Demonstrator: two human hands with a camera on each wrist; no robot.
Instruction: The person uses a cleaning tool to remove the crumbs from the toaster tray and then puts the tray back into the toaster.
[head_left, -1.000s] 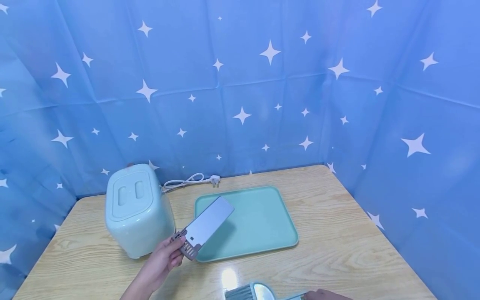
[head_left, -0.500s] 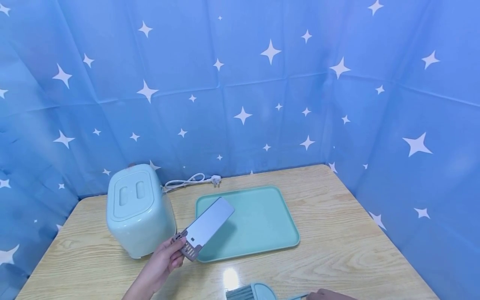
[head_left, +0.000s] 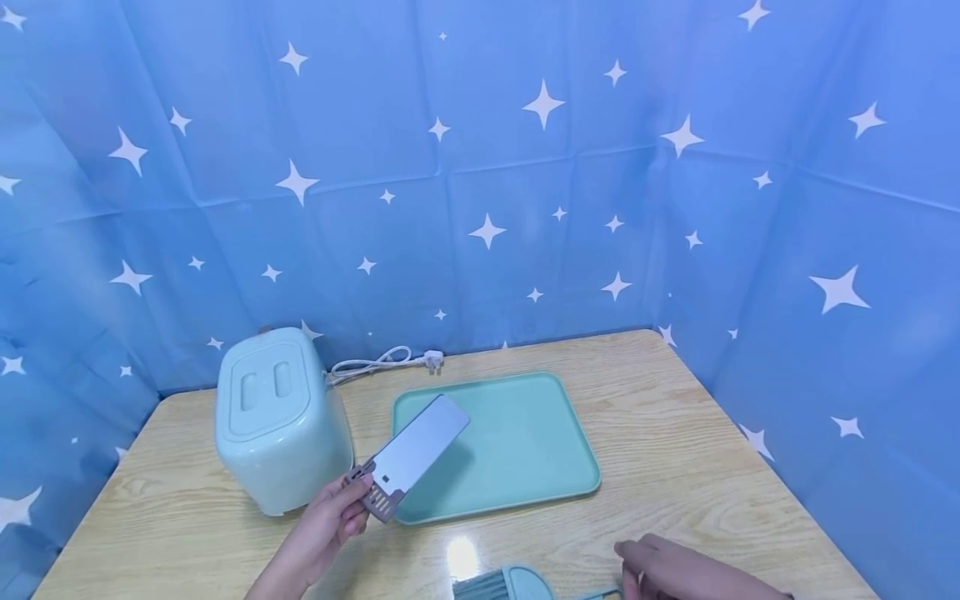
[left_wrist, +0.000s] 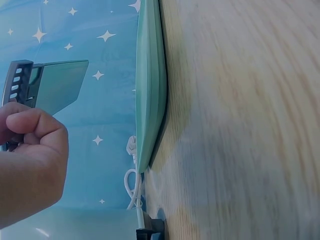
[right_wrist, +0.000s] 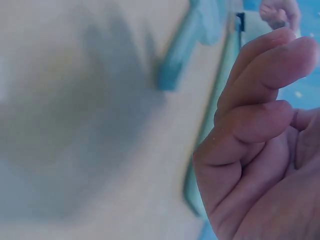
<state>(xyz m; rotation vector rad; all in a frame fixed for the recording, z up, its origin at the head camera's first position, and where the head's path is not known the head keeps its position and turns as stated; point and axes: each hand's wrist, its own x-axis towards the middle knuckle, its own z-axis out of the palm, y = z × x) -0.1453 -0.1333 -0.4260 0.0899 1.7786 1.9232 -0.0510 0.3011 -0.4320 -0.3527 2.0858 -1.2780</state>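
My left hand (head_left: 330, 521) grips the grey slotted end of a flat silver crumb tray (head_left: 422, 443). It holds the crumb tray tilted over the left side of a mint green serving tray (head_left: 525, 450). Thumb and curled fingers at the grey end show in the left wrist view. At the bottom of the head view lies a teal brush (head_left: 528, 583) with bristles, partly cut off by the frame edge. My right hand (head_left: 686, 571) hovers by the brush handle (right_wrist: 175, 65), its fingers loosely bent and holding nothing.
A light blue toaster (head_left: 288, 462) stands on the left of the wooden table (head_left: 675, 467). Behind it lies a white power cord with its plug (head_left: 432, 360). A blue star-patterned curtain (head_left: 480, 183) hangs along the back and sides.
My right hand has let go of the brush handle and lifted up and away. The brush stays lying. My left hand keeps the crumb tray still.
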